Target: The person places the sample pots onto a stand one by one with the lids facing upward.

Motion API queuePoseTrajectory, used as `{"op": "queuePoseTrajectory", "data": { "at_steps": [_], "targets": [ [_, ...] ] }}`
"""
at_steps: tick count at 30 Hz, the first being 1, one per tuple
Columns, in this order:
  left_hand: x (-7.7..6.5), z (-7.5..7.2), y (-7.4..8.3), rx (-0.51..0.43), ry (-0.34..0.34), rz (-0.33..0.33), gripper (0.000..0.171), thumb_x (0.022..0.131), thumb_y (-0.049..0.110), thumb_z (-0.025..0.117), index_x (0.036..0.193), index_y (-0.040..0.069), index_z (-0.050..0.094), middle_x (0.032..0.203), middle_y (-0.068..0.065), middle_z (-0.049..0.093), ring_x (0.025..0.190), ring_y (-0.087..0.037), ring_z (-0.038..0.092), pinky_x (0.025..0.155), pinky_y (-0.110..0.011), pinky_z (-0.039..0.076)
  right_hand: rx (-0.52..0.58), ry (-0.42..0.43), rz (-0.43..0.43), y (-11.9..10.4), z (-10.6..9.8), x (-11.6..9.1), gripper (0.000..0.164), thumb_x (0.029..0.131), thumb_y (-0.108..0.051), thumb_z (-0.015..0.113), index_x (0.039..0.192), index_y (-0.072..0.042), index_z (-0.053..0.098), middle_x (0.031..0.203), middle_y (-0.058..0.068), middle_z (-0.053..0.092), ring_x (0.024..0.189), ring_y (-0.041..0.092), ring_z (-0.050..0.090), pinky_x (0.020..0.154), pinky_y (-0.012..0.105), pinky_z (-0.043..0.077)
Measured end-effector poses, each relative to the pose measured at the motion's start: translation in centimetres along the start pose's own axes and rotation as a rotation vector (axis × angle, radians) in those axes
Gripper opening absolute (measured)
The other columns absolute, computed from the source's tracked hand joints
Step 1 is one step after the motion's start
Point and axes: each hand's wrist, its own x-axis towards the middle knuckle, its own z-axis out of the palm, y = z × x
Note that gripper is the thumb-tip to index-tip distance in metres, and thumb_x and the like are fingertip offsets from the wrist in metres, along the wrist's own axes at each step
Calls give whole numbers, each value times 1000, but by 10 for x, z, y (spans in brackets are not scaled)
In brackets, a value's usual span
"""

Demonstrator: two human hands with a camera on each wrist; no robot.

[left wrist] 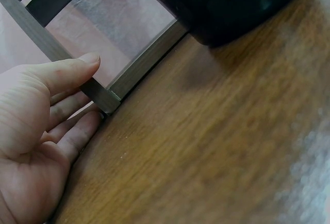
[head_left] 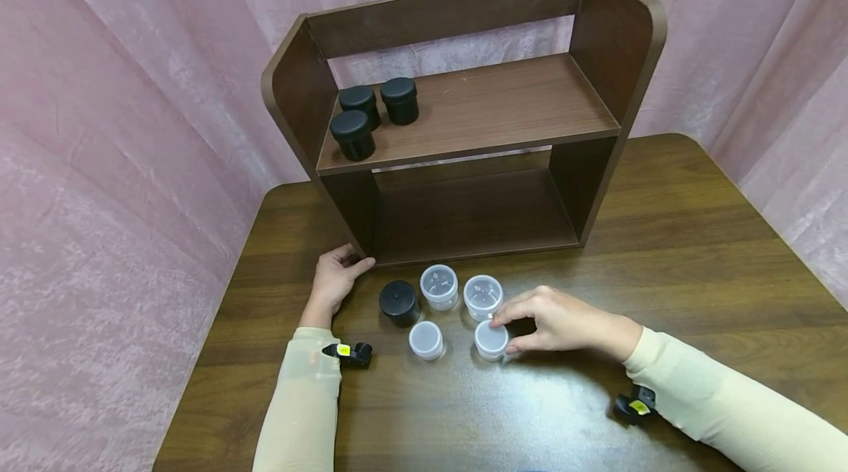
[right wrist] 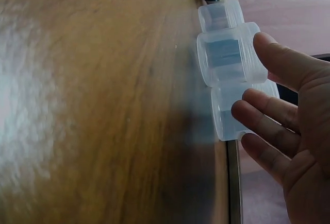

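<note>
My left hand [head_left: 333,279] holds the lower front corner of a brown wooden shelf unit [head_left: 464,152], thumb in front and fingers behind the side panel. My right hand [head_left: 556,319] pinches the lid edge of a small clear jar [head_left: 491,340] standing on the table, index finger at the far side and thumb at the right. Behind that jar are two larger clear jars, one on the right [head_left: 483,296] and one on the left [head_left: 439,286]. Another small lidded jar [head_left: 426,340] stands to its left. A black jar [head_left: 400,303] is nearest my left hand.
Three lidded black jars, at the front [head_left: 353,135], back left [head_left: 360,105] and right [head_left: 400,100], stand at the left end of the upper shelf. The unit sits on a wooden table [head_left: 702,258] with rounded far corners. A pink curtain [head_left: 132,126] hangs behind.
</note>
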Motion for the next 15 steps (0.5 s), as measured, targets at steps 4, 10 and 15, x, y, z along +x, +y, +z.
{"op": "queuePoseTrajectory", "data": {
  "at_steps": [4,10,15],
  "targets": [
    [0,0,-1,-4,-6,-2,46,81,27,79,121,8,66,119,-8,65,113,-21,58,87,-27,48,-16,21,-18,0,0,1,36,72,-28,85,104,-16,73,109,2,70,100,17,66,85,35,52],
    [1,0,-1,-1,-2,-12,49,80,28,80,122,8,66,120,-8,64,113,-20,57,89,-30,48,-35,36,-39,1,0,2,34,70,-30,86,98,-16,73,109,1,69,99,17,66,85,33,52],
    [1,0,-1,-12,-11,-10,48,81,26,79,123,8,65,121,-8,64,115,-20,57,89,-29,48,-34,27,-34,1,0,3,32,72,-30,85,98,-16,73,110,0,70,101,16,66,85,32,52]
  ]
}}
